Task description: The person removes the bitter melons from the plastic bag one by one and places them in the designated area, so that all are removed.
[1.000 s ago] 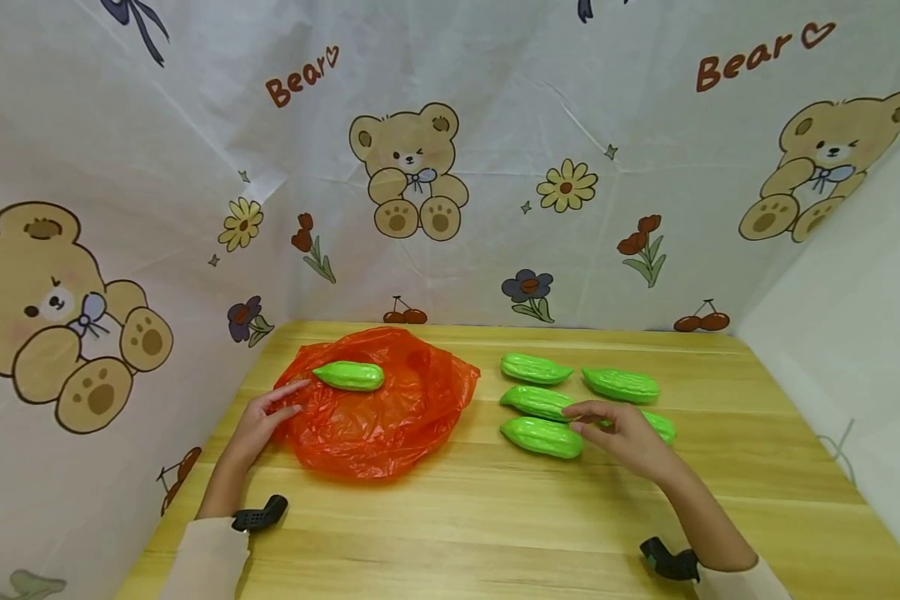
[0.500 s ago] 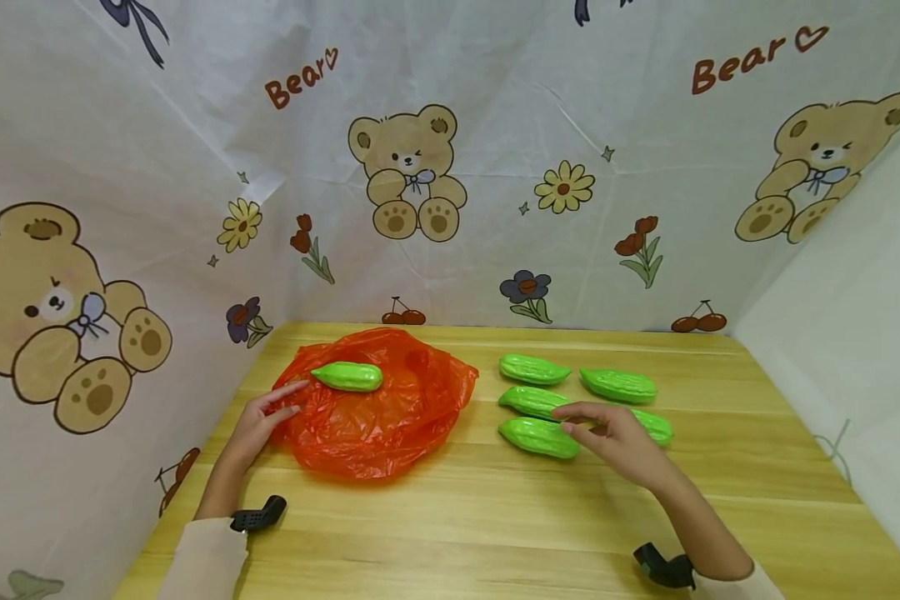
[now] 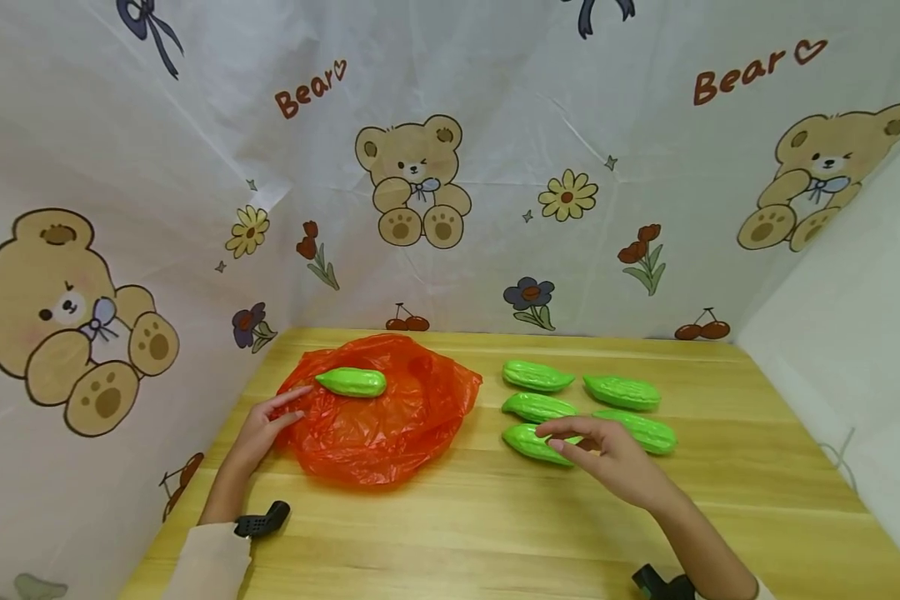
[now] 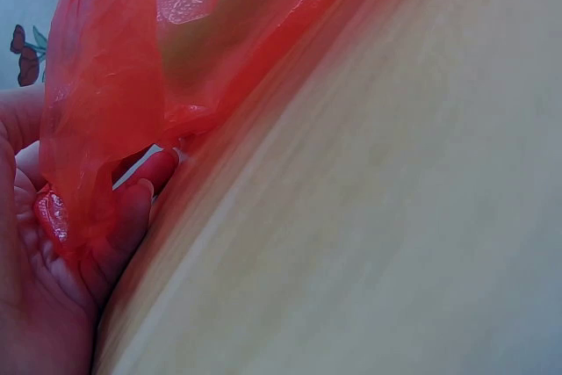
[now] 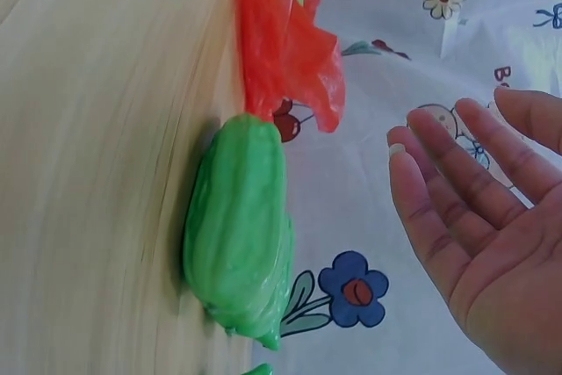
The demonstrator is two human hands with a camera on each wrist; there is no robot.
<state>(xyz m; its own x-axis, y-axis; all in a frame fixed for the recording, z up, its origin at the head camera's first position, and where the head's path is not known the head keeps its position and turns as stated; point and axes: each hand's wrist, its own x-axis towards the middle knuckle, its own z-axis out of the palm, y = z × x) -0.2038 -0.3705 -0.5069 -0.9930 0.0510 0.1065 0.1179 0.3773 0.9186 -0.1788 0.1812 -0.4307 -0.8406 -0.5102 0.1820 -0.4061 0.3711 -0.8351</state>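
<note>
In the head view a red plastic bag (image 3: 367,433) lies spread on the left, with a green toy bitter melon (image 3: 351,382) on top. My left hand (image 3: 258,429) is at the bag's left edge; the left wrist view has bag film bunched in its palm among curled fingers. My right hand (image 3: 618,461) hovers above the nearest bitter melon (image 3: 528,439), partly covering it, fingers loosely bent and holding nothing. The right wrist view has a gap between that hand (image 5: 496,234) and the closest bitter melon (image 5: 235,221).
More bitter melons lie in two loose columns on the right, among them a back one (image 3: 537,375) and a right one (image 3: 621,392). The wooden table (image 3: 450,533) meets a bear-printed cloth (image 3: 487,275) behind and at the left.
My right hand has moved slightly left and toward me, uncovering more of the melons behind it. The left hand keeps its place at the bag. The head view has tilted up a little.
</note>
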